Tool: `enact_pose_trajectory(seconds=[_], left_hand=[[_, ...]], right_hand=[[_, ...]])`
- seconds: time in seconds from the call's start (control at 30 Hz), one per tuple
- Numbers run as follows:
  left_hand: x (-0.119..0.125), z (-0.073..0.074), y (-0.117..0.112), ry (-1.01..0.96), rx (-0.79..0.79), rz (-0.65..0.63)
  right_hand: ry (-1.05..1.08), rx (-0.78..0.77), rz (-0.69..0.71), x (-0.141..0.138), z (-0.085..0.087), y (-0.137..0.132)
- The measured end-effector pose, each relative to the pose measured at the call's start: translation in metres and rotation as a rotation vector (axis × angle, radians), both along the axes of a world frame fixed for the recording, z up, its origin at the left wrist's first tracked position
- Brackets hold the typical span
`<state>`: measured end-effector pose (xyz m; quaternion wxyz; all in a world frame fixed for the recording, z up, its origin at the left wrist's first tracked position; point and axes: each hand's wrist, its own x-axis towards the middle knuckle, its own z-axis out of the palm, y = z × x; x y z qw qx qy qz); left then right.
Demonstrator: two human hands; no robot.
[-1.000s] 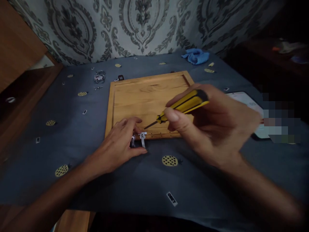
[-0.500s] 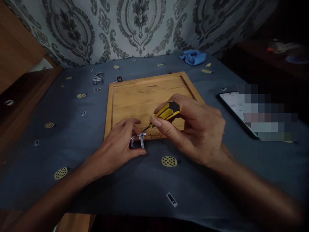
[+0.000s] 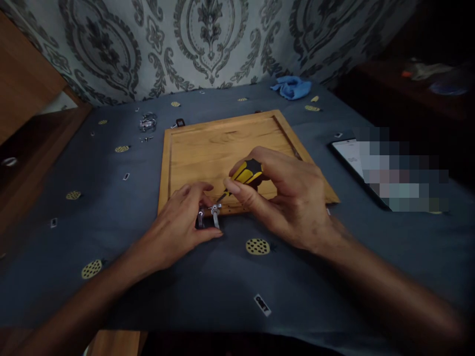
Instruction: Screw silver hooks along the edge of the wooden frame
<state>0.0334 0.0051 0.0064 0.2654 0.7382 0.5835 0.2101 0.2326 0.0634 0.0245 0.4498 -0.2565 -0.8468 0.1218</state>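
A framed wooden panel point(image 3: 208, 148) lies on the cloth in front of me. At its near edge sits a small shiny metal fitting point(image 3: 215, 213) with a cross-shaped end and a narrow arm; its exact kind is hard to make out. My left hand point(image 3: 181, 222) is curled around the fitting, with the thumb below and the fingers above on the panel. My right hand point(image 3: 285, 202) grips a yellow and black screwdriver point(image 3: 245, 174) between thumb and fingers, tilted down to the left. The screwdriver's tip is at the fitting's cross-shaped end; whether they touch is unclear.
Shiny metal parts point(image 3: 148, 122) and small screws point(image 3: 147, 139) lie at the back left. A dark loop-shaped piece point(image 3: 180, 122) rests by the panel's far corner. A blue cloth point(image 3: 291, 87) is at the back, a phone point(image 3: 349, 158) at the right, partly blurred out.
The view has shifted slightly. My right hand and the screwdriver have moved a little left and closer to the fitting. My left hand keeps its place on the fitting.
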Motion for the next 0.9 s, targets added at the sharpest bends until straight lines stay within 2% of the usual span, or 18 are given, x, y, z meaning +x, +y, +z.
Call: enact_pose_trajectory(seconds=[0.07, 0.2, 0.33, 0.43, 0.57, 0.63, 0.77, 0.9], left_hand=[[0.0, -0.001, 0.0, 0.003, 0.011, -0.002], [0.0, 0.0, 0.0, 0.01, 0.009, 0.005], [-0.001, -0.001, -0.001, -0.008, 0.005, -0.002], [-0.002, -0.003, -0.001, -0.003, 0.022, 0.0], [-0.002, -0.004, -0.001, 0.0, 0.001, 0.018], [-0.002, -0.004, -0.001, -0.003, -0.009, 0.029], [-0.001, -0.004, -0.001, -0.007, -0.01, 0.032], [-0.002, -0.005, -0.001, -0.015, -0.002, 0.032]], right_hand=[[-0.005, -0.009, -0.014, 0.0, 0.0, 0.0], [-0.052, -0.045, 0.051, 0.001, 0.001, -0.001], [0.044, -0.055, -0.061, -0.002, 0.0, -0.001], [0.211, -0.195, -0.134, -0.004, -0.006, 0.008], [0.363, -0.45, -0.044, 0.004, -0.025, 0.039], [0.428, -0.493, -0.121, 0.011, -0.038, 0.057], [0.303, -0.402, -0.308, 0.02, -0.056, 0.076], [0.071, -0.225, -0.38, 0.019, -0.053, 0.061]])
